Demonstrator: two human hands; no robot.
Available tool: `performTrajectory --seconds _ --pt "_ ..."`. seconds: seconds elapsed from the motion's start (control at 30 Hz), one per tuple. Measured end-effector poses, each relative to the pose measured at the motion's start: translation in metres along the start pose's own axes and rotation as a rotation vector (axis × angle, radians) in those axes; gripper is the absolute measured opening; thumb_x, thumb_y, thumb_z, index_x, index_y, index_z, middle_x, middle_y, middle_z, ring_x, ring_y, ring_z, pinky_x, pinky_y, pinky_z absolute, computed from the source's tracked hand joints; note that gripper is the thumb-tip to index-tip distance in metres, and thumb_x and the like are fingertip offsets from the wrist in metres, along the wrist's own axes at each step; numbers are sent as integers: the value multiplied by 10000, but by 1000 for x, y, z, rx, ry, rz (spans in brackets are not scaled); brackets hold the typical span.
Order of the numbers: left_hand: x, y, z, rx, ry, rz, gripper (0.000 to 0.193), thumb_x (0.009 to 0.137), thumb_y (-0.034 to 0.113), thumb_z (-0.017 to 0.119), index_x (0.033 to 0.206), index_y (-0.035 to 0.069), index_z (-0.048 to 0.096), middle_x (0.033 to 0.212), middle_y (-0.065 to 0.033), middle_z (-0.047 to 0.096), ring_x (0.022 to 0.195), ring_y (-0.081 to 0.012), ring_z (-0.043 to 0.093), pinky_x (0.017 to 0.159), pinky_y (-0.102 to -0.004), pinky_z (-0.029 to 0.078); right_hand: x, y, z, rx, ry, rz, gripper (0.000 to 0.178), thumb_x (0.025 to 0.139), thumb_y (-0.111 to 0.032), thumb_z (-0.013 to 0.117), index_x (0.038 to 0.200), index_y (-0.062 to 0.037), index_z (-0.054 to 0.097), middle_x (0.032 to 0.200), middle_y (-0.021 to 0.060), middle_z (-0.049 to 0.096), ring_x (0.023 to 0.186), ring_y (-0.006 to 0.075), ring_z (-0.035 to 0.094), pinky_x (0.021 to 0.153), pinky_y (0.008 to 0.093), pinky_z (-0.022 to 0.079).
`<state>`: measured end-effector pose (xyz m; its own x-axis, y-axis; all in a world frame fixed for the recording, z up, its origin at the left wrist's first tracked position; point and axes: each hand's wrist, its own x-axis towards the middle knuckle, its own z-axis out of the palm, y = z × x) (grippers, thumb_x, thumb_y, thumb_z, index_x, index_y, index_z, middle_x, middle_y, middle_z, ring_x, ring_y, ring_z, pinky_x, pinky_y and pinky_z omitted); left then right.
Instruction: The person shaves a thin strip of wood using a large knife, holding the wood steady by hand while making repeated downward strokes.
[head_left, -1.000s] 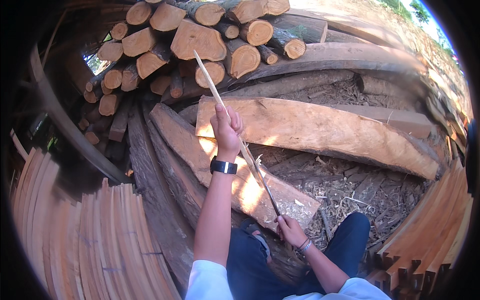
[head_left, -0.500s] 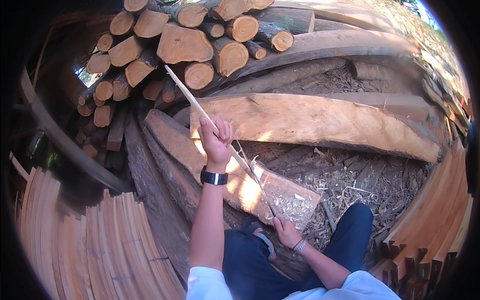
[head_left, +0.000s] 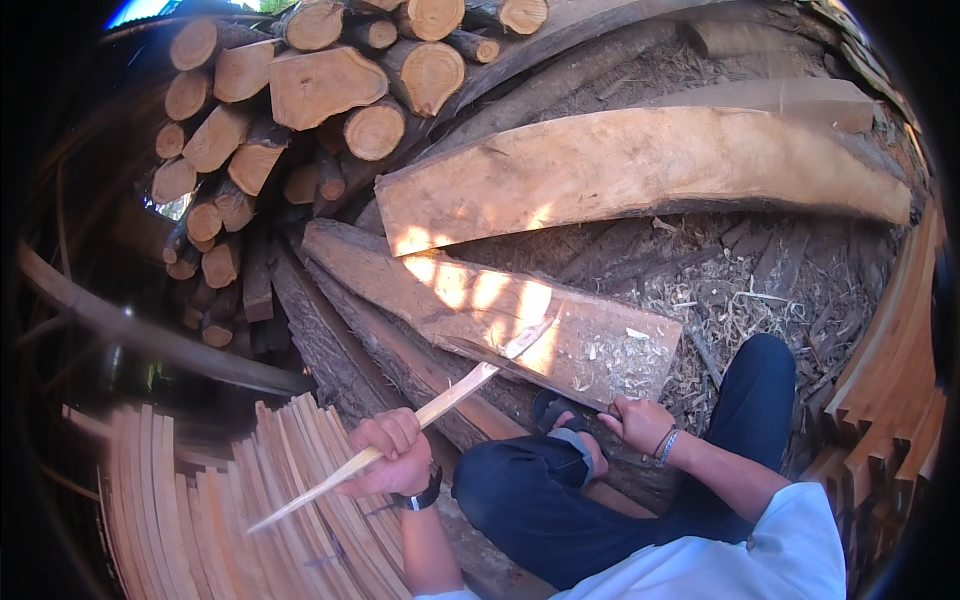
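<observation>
My left hand (head_left: pixel 392 452) is closed around the middle of a pale, whittled wooden stick (head_left: pixel 456 392). One pointed end of the stick slants toward the lower left; its other end lies over the sunlit, chip-strewn slab (head_left: pixel 585 315). In my right hand (head_left: pixel 640 424), near that slab's front end, is the handle of a long, thin-bladed knife (head_left: pixel 550 381), mostly hidden by my fingers. The dark blade stretches left along the slab's near edge and crosses the stick beyond my left hand. Whether the blade's edge touches the wood I cannot tell.
A larger curved slab (head_left: pixel 640 165) lies beyond the first one. Cut logs (head_left: pixel 325 85) are piled at the far left. Stacked thin boards (head_left: pixel 215 510) stand near left, more boards (head_left: pixel 885 340) at right. Wood shavings (head_left: pixel 745 300) cover the ground near my knee.
My left hand has come down toward me and left, turning the stick so its pointed end faces lower left. The knife now lies flatter across the view. The whole view has shifted.
</observation>
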<state>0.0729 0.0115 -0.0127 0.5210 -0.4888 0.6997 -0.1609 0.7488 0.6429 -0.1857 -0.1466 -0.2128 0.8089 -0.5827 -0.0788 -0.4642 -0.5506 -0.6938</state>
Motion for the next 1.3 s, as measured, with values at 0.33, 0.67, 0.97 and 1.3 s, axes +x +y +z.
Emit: performTrajectory --seconds 0.33,0.67,0.97,1.3 --pt "-40 14 17 91 -31 41 755 763 833 521 527 152 294 408 40 269 349 -90 219 399 -272 153 -13 15 16 71 -69 5 486 932 -510 546 837 -35 586 684 205 641 677 402 653 627 488 510" --pt "-40 22 40 28 -522 -176 460 782 291 675 472 113 384 392 -2 395 305 -151 383 395 -285 323 -6 47 37 341 -358 52 530 823 -500 693 733 11 582 599 170 553 569 286 540 570 410 439" --pt "-51 23 25 119 -343 -136 401 689 281 656 456 106 380 363 -11 369 290 -151 359 378 -272 315 1 25 63 75 -44 290 270 749 -313 715 814 -55 671 716 207 664 721 393 668 658 466 548" --pt "-59 23 21 179 -113 -65 444 758 286 622 468 126 325 337 13 323 275 -98 296 357 -225 247 2 21 95 -3 172 236 160 796 -243 658 801 -91 609 692 153 663 630 369 657 588 490 526"
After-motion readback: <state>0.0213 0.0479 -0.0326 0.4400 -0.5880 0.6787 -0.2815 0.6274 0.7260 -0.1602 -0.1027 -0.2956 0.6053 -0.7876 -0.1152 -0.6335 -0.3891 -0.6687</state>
